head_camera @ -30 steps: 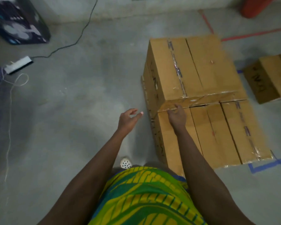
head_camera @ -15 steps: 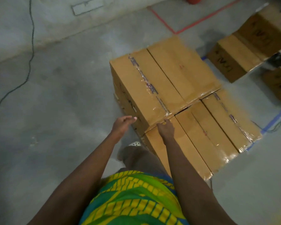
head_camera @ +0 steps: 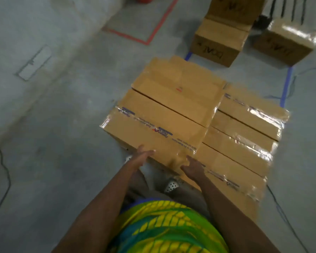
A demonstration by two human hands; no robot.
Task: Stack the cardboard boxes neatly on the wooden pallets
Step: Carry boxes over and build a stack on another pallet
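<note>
Now left hand (head_camera: 141,157) and right hand (head_camera: 191,168), grips spread, touch the nearer upper box (head_camera: 153,128) of two.

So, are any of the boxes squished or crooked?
A little. The near top box looks crumpled at its corner, with wrinkled tape, just beside the right hand. The left hand rests flat on the same near edge. The picture is blurry, so the dent may be slight. The other boxes in the stack lie in straight rows.
</note>
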